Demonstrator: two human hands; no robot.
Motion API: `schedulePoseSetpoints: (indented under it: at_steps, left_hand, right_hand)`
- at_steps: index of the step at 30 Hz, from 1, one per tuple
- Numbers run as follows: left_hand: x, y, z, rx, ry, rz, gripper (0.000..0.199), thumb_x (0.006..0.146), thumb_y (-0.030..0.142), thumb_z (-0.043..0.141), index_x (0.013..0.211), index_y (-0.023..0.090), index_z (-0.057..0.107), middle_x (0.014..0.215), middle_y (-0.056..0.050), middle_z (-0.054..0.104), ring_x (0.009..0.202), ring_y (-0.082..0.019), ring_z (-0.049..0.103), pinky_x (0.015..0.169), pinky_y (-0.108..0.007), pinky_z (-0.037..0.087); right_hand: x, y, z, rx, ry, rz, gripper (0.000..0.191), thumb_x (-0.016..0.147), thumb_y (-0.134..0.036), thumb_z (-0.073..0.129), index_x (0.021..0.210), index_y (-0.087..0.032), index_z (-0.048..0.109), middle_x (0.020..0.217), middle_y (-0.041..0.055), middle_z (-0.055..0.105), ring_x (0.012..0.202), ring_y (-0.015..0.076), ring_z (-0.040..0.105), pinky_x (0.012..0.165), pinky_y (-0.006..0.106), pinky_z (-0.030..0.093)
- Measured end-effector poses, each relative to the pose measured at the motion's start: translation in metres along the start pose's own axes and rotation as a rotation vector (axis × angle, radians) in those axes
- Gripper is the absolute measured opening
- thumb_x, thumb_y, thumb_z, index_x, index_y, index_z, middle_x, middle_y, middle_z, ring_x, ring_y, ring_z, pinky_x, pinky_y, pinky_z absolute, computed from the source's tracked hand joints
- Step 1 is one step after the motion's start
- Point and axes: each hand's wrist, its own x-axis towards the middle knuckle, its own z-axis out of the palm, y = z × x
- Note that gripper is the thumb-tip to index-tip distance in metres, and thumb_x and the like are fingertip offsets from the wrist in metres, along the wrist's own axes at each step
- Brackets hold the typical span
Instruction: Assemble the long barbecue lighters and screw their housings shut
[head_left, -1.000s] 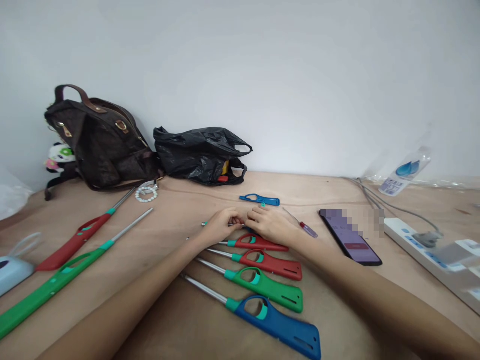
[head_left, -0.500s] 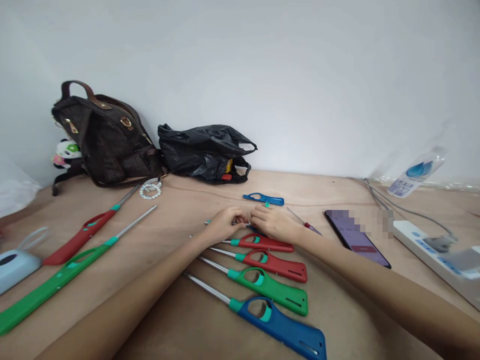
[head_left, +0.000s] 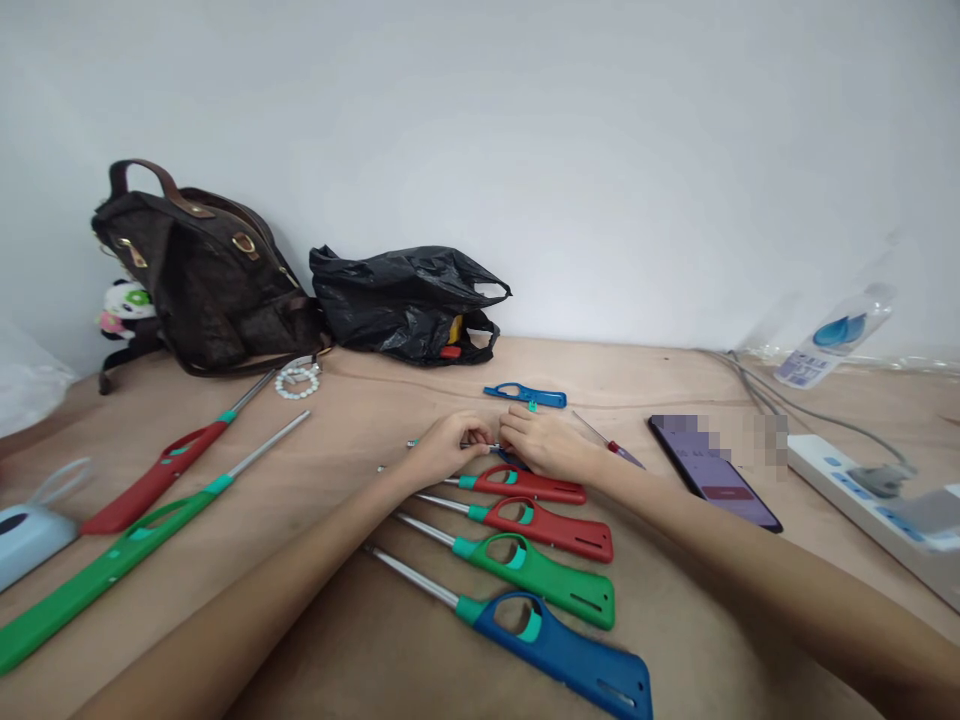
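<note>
My left hand and my right hand meet at the middle of the table, fingers bent close together. Between the fingertips shows a thin metal part, pinched by the left hand. Under the right hand's fingers a piece of blue lighter body is partly visible; the fingers hide most of it. Just behind lie a blue lighter half-shell and a small teal trigger. In front, several long-necked lighters lie in a row: a red one, another red one, a green one and a blue one.
A screwdriver and a phone lie to the right, beside a power strip and a plastic bottle. At left are a red lighter, a green lighter, a bracelet, a backpack and a black bag.
The view has shifted very slightly. Both hands stay together at the same spot, with only small finger movement.
</note>
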Motion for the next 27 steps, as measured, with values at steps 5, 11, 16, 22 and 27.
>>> schedulePoseSetpoints:
  at_steps: [5, 11, 16, 22, 27]
  left_hand:
    - [-0.001, -0.002, 0.001, 0.071, 0.019, -0.006, 0.006, 0.073, 0.009, 0.058, 0.073, 0.014, 0.060, 0.069, 0.001, 0.059, 0.065, -0.013, 0.053, 0.062, -0.023, 0.044]
    - [-0.001, -0.004, 0.001, 0.066, 0.019, 0.003, 0.006, 0.074, 0.009, 0.057, 0.074, 0.014, 0.060, 0.071, 0.001, 0.060, 0.067, -0.013, 0.055, 0.063, -0.023, 0.045]
    - [-0.001, -0.006, 0.002, 0.032, 0.012, -0.010, 0.006, 0.074, 0.010, 0.059, 0.077, 0.014, 0.062, 0.075, -0.001, 0.064, 0.071, -0.015, 0.058, 0.067, -0.025, 0.047]
    - [-0.002, -0.004, 0.000, 0.028, -0.010, 0.003, 0.004, 0.075, 0.014, 0.059, 0.076, 0.015, 0.063, 0.074, -0.001, 0.065, 0.072, -0.016, 0.058, 0.067, -0.026, 0.048]
    - [-0.002, 0.001, -0.001, -0.003, -0.020, -0.008, 0.004, 0.075, 0.014, 0.060, 0.076, 0.015, 0.063, 0.070, 0.000, 0.062, 0.069, -0.015, 0.058, 0.066, -0.025, 0.047]
  right_hand:
    - [-0.001, 0.000, 0.001, 0.053, 0.022, 0.028, 0.016, 0.091, -0.008, 0.045, 0.090, -0.012, 0.061, 0.092, 0.0105, 0.060, 0.094, 0.0230, 0.053, 0.076, 0.031, 0.046]
    - [-0.003, 0.001, 0.004, 0.131, 0.054, 0.044, 0.016, 0.091, -0.009, 0.046, 0.088, -0.014, 0.061, 0.091, 0.0089, 0.061, 0.094, 0.0218, 0.053, 0.078, 0.030, 0.046]
    - [-0.007, 0.002, 0.009, 0.168, 0.093, 0.031, 0.017, 0.092, -0.008, 0.044, 0.089, -0.014, 0.061, 0.090, 0.0093, 0.060, 0.094, 0.0215, 0.053, 0.082, 0.031, 0.045]
    - [-0.008, 0.001, 0.011, 0.190, 0.120, 0.064, 0.016, 0.093, -0.010, 0.045, 0.088, -0.012, 0.060, 0.091, 0.0094, 0.060, 0.090, 0.0208, 0.054, 0.080, 0.030, 0.046]
    - [-0.007, 0.000, 0.016, 0.200, 0.153, 0.105, 0.015, 0.092, -0.010, 0.046, 0.088, -0.014, 0.060, 0.091, 0.0086, 0.059, 0.088, 0.0203, 0.055, 0.078, 0.030, 0.047]
